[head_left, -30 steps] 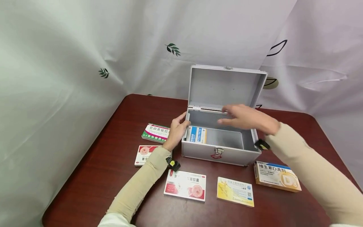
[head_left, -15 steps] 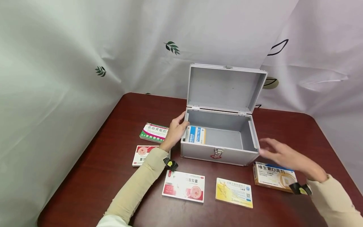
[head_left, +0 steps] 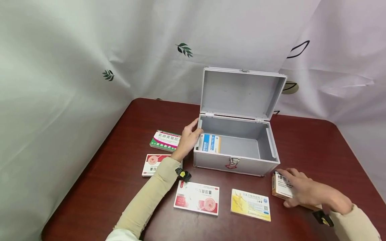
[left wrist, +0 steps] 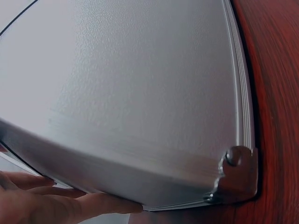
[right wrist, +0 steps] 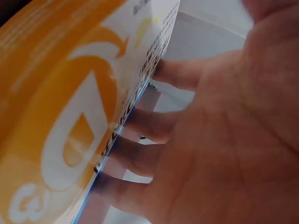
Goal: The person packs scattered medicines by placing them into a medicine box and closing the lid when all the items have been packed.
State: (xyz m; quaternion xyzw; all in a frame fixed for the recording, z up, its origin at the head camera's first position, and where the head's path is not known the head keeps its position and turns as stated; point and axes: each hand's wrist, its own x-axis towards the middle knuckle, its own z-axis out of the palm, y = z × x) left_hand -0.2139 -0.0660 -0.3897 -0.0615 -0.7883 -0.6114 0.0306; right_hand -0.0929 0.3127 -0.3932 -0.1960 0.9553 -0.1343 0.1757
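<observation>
A silver metal case (head_left: 236, 165) with a red cross emblem stands on the table, its lid (head_left: 241, 93) raised. My left hand (head_left: 187, 140) holds its left wall, thumb over the rim and fingers along the outside; in the left wrist view those fingers (left wrist: 107, 203) lie against the metal. Inside, at the left end, sits a blue and white medicine box (head_left: 209, 143). My right hand (head_left: 307, 190) is spread over an orange and white vitamin D drops box (head_left: 281, 185) right of the case. In the right wrist view its fingertips (right wrist: 163, 72) touch the box's edge; the thumb stands apart.
In front of the case lie a red and white capsule box (head_left: 196, 197) and a yellow and white box (head_left: 250, 204). To the left are a green and white box (head_left: 164, 140) and another red and white box (head_left: 153, 164), partly behind my left arm. A pale curtain (head_left: 150, 50) hangs behind the table.
My right hand has moved from above the case, out to the right and down onto the vitamin D drops box. The left hand has stayed on the case's wall.
</observation>
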